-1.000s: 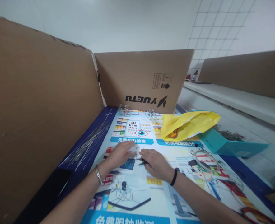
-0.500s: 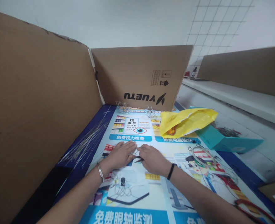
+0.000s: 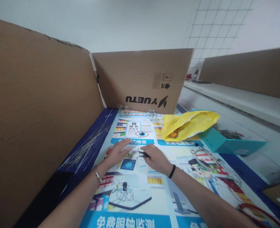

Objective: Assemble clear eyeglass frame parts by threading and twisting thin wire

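In the head view my right hand [image 3: 156,160] is closed around a small dark hand tool with two pointed jaws [image 3: 144,154], which look like pliers. The jaws point left, toward the gap between my hands. My left hand [image 3: 118,153] lies low over the printed sheet, fingers stretched and thumb apart, with nothing clearly in it. Thin, pale wire seems to cross the gap, but it is too fine to trace. Nearer me lies a loose tangle of thin wire [image 3: 125,192] beside a small black spool-like piece [image 3: 124,186].
Cardboard panels stand at the left [image 3: 42,104] and back [image 3: 140,72]. Straight wires [image 3: 86,148] lie on the left. Small clear clusters [image 3: 152,114] sit by the back panel. At right are a yellow bag [image 3: 189,125], a teal box [image 3: 239,146] and a wire coil [image 3: 206,159].
My left hand has moved left, away from my right hand, and its fingers have spread. A gap now shows between the hands. The dark tool stays in my right hand.
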Motion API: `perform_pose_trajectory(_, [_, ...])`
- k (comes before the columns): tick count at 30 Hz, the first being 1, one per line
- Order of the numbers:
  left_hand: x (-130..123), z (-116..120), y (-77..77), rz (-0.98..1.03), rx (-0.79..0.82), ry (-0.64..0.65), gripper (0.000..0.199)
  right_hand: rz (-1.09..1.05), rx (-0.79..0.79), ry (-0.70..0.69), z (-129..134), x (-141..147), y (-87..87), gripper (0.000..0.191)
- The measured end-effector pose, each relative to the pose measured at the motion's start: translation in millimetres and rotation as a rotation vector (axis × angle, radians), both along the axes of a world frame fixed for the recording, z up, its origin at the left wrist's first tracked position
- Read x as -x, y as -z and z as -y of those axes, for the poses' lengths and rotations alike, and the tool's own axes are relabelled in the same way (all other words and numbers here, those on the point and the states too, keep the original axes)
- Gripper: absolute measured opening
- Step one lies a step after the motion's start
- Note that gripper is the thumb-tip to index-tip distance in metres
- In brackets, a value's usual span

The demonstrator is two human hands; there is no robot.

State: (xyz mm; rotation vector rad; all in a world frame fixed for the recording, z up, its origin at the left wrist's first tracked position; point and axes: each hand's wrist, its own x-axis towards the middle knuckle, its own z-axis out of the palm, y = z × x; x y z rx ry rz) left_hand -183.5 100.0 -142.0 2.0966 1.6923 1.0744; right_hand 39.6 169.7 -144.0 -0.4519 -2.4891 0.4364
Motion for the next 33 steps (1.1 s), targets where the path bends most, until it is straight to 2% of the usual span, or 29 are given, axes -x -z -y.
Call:
perform_pose_trajectory(3, [7.6, -4.1, -0.2, 0.065, -0.013, -0.029, 0.030, -0.093, 0.100, 0.008, -6.2, -0.7, 2.2, 0.035])
perform_pose_trajectory(6, [11.2, -5.0, -1.4, 0.068, 0.031, 0.030, 0.028, -0.077, 0.129, -0.041, -9.0, -0.1, 3.1, 0.035])
perform_pose_trajectory(9, [10.4, -1.6, -5.9, -0.034, 0.142, 0.102, 0.037, -0.008, 0.100, -0.067, -9.9, 1.4, 4.8, 0.038])
perform_pose_trajectory(14, [7.3, 5.5, -15.1, -0.257, 0.319, 0.111, 0.049, 0.131, 0.030, -0.041, -5.8, 3.3, 1.6, 0.033])
perform_pose_trajectory(19, [11.0, 3.7, -11.1, -0.309, 0.380, 0.171, 0.057, 0.272, -0.056, -0.014, 4.7, 6.1, -12.4, 0.028])
perform_pose_trajectory(23, [12.3, 2.1, -8.8, -0.289, 0.393, 0.208, 0.058, 0.297, -0.073, 0.008, 7.2, 9.3, -15.1, 0.033])
perform_pose_trajectory(29, [14.7, 3.3, -13.6, -0.231, 0.380, 0.189, 0.058, 0.234, -0.039, -0.004, 3.1, 7.3, -4.7, 0.041])
perform_pose_trajectory(33, [20.5, 2.3, -14.5, -0.016, 0.327, 0.214, 0.057, 0.113, -0.020, -0.011, -0.1, 3.2, -1.3, 0.039])
